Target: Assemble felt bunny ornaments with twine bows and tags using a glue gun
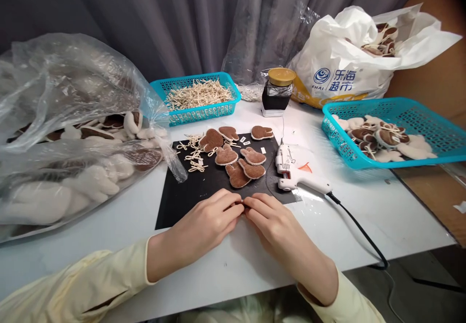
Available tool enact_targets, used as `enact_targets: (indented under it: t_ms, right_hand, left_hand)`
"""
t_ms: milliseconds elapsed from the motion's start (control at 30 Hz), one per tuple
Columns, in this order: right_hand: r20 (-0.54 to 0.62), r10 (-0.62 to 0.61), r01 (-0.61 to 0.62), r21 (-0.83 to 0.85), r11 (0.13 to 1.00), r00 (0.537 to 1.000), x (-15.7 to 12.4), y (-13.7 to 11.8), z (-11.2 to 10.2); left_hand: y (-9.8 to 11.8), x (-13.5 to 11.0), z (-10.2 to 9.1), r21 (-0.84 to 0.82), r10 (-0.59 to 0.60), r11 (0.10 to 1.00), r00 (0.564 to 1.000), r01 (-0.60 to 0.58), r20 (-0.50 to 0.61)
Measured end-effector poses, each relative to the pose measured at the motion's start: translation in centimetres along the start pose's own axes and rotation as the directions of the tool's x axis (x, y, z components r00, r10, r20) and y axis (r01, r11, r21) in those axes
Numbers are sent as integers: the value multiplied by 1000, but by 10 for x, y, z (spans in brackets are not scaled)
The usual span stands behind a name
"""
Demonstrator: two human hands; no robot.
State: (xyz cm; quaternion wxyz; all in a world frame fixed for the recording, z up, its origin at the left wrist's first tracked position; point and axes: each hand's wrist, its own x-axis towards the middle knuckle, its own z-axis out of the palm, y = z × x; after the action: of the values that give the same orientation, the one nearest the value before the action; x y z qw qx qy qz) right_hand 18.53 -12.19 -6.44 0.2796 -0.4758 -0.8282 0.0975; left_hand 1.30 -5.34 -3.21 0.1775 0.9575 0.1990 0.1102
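My left hand (206, 221) and my right hand (282, 226) meet at the front edge of the black mat (178, 201), fingers closed and fingertips touching. A sliver of something dark brown shows between them; the fingers hide the rest. Just beyond lie several brown plush rabbit-head pieces (225, 155) with pale edges, some overlapping. Small cream string bows (196, 166) are scattered on the mat's left side, and little white labels (246, 143) lie near the back. To the right, a white glue gun (309, 179) rests on its side with its nozzle pointing away from me.
A blue basket (204, 116) of cream bows stands at the back, beside a gold-lidded jar (276, 94). Another blue basket (364, 155) holds plush pieces at right. A clear plastic bag (73, 60) fills the left; a white shopping bag (338, 60) stands back right. The glue gun's black cord (360, 226) trails off the table.
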Motion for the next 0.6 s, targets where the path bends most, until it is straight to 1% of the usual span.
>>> enact_targets:
  t_ms: [100,133,233,300,400,500,600]
  right_hand:
    - [-69,12,-10,29,1000,998,1,1,6]
    - [-90,26,-22,42,999,996,1,1,8]
    - [-138,71,-63,67,996,988,1,1,10]
    - [-163,85,-75,70,995,983,2,1,10]
    - [-182,105,-91,84,992,978,2,1,10]
    - [-176,132,-111,123,986,975,1,1,11]
    - [-165,149,-119,176,977,975,0,2,12]
  left_hand:
    - [-1,2,-2,-68,9,998,1000,-7,28]
    - [-1,3,-2,-98,-14,995,999,18,39]
    - [-2,4,-2,-178,-144,972,988,152,57]
    - [-2,5,-2,-197,-196,959,978,205,67]
    - [-2,6,-3,-160,-179,969,981,188,72]
    - [-1,9,-7,-70,-133,988,989,138,63]
    - [1,13,-10,28,-75,997,994,73,84]
